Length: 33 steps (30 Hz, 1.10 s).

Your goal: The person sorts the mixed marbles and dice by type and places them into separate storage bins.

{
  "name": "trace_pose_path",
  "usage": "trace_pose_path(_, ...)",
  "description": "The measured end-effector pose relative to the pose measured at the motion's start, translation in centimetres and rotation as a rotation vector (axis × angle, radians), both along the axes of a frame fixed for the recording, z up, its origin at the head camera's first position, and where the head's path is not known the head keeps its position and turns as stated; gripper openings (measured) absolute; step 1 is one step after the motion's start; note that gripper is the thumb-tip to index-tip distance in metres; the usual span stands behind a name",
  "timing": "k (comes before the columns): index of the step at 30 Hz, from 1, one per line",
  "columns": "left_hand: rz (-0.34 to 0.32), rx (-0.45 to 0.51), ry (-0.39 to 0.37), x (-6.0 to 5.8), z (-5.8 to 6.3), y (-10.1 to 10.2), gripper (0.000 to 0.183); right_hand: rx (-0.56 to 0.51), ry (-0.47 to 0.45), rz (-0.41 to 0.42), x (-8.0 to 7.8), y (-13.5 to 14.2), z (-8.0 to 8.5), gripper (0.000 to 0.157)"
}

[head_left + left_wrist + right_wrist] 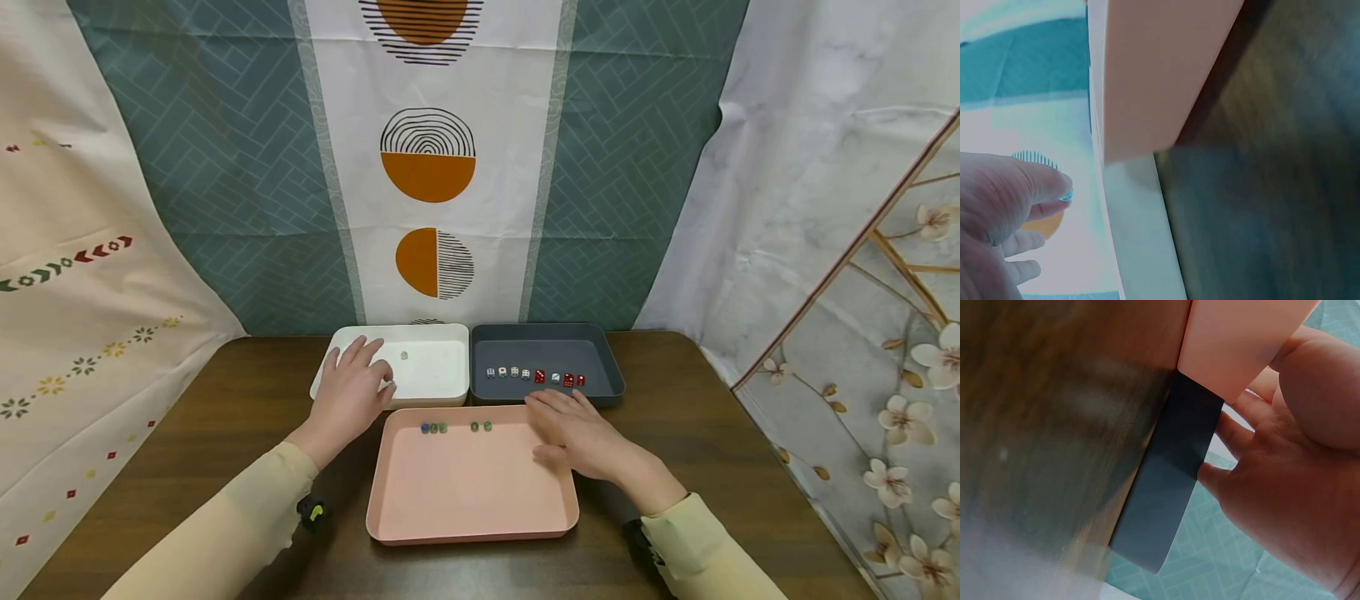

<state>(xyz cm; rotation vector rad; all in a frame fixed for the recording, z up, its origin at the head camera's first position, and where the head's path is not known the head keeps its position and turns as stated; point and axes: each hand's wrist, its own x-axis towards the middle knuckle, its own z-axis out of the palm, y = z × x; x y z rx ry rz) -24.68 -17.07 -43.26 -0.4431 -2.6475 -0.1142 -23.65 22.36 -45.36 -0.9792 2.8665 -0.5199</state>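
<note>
My left hand (pixel 348 396) is over the left part of the white tray (pixel 450 358). Its thumb and index finger pinch a small bluish translucent die (pixel 1067 195), mostly covered by the fingertips. One pale green translucent die (pixel 404 356) lies in that tray. In the pink tray (pixel 472 500), a blue die (pixel 424 428) and several green dice (pixel 487 426) sit along the far side. My right hand (pixel 573 433), fingers extended, is above the pink tray's far right corner. Its fingertips reach the near edge of the dark grey tray (pixel 600 350).
Inside the dark tray is a row of white dice (pixel 514 372) and red dice (pixel 568 379). All three trays stand close together on a brown wooden table (pixel 247 417). A patterned curtain (pixel 255 167) hangs right behind the table, with other cloths at both sides.
</note>
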Motion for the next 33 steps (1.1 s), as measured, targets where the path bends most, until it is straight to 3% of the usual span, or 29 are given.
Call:
trace_pose_path(14,0.099,0.1,-0.163,-4.5,-1.2,-1.9,0.009,0.004,-0.014,-0.005,-0.2,0.1,-0.1,0.081)
trace_pose_path(22,0.147,0.098,-0.247,-6.6,-2.0,-2.1,0.012,-0.002,-0.005,0.005,-0.2,0.2,-0.2,0.08)
trace_pose_path(33,0.157,0.13,-0.328,-8.0,-2.5,-1.7,0.011,-0.003,0.002,0.013,-0.3,0.2,-0.3,0.08)
